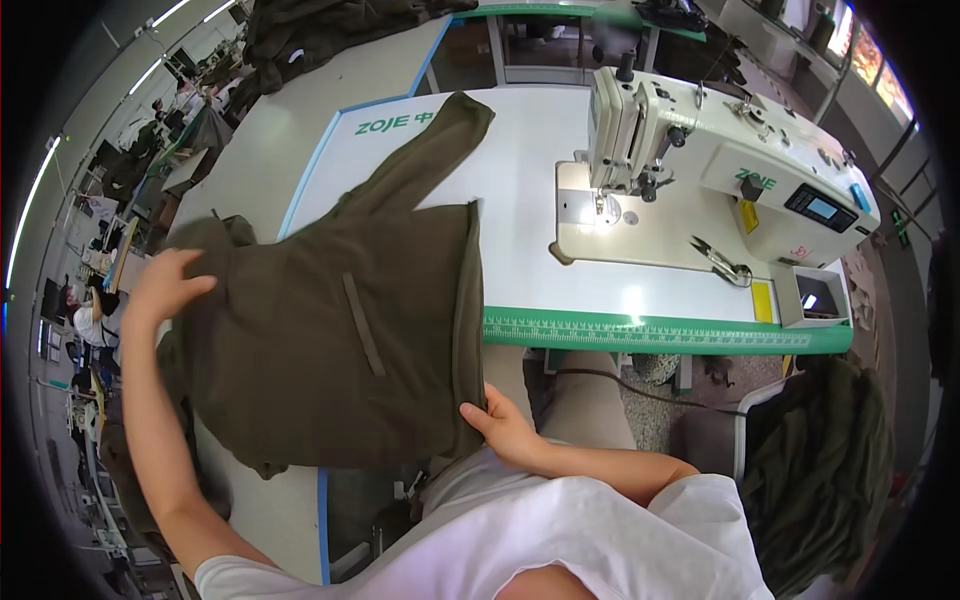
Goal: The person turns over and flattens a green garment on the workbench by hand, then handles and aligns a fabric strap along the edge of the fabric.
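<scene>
A dark olive garment (300,340) with a sleeve and a slanted pocket seam lies spread over the left part of the white sewing table and hangs past its front edge. My left hand (165,285) rests at the garment's upper left part, its fingers apart. At the lower right corner, my right hand (498,425) pinches the garment's hem between thumb and fingers. The sewing machine (740,160) stands to the right of the garment, not touching it.
Thread snips (720,262) lie on the machine bed, beside a small open box (808,298). A green ruler strip (660,330) edges the table. Dark cloth is heaped at the lower right (820,470) and top left (340,35). People sit far left.
</scene>
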### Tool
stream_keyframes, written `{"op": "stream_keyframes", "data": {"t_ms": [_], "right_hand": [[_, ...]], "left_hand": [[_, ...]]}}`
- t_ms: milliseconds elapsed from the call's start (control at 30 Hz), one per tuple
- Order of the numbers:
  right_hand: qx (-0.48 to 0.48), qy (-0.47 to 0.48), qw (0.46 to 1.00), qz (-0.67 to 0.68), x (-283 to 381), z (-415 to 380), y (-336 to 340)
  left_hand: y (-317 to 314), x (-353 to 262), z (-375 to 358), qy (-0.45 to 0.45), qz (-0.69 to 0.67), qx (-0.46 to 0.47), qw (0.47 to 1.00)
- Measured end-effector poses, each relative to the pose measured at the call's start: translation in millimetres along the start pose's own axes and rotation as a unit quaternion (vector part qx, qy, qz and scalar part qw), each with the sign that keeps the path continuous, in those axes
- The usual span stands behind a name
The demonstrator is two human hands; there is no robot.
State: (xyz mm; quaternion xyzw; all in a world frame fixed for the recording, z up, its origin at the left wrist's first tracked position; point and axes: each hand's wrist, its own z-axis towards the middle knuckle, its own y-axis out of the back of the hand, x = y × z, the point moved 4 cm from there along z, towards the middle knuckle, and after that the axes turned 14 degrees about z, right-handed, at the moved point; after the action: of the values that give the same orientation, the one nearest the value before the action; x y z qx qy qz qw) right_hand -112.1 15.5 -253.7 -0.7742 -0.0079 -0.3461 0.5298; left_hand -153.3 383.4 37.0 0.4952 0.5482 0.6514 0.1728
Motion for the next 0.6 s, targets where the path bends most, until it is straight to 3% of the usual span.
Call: {"op": "stream_keyframes", "data": {"t_ms": [33, 100, 233, 367, 467, 567, 600], "right_hand": [[-0.004, -0.001, 1.0, 0.002, 0, -2, 2], [-0.001, -0.002, 1.0, -0.017, 4, -4, 2], [0.007, -0.016, 1.0, -0.003, 14, -7, 0], [-0.024, -0.053, 0.998, -0.001, 5, -6, 11], [-0.038, -0.069, 0.997, 0.007, 5, -6, 11], [-0.033, -0.066, 0.997, 0.032, 9, -5, 8], [-0.039, -0.062, 0.997, 0.035, 10, -4, 9]], "left_hand": [[-6, -31, 7, -0.074, -0.095, -0.039, 0.992], [-4, -99, 18, -0.201, -0.189, -0.017, 0.961], [-1, -188, 44, -0.368, -0.196, -0.098, 0.904], [-14, -236, 68, -0.345, -0.193, -0.061, 0.916], [-44, -270, 65, -0.379, -0.119, -0.011, 0.917], [-61, -291, 42, -0.354, -0.119, -0.166, 0.913], [-68, -297, 38, -0.352, -0.12, -0.163, 0.914]]}}
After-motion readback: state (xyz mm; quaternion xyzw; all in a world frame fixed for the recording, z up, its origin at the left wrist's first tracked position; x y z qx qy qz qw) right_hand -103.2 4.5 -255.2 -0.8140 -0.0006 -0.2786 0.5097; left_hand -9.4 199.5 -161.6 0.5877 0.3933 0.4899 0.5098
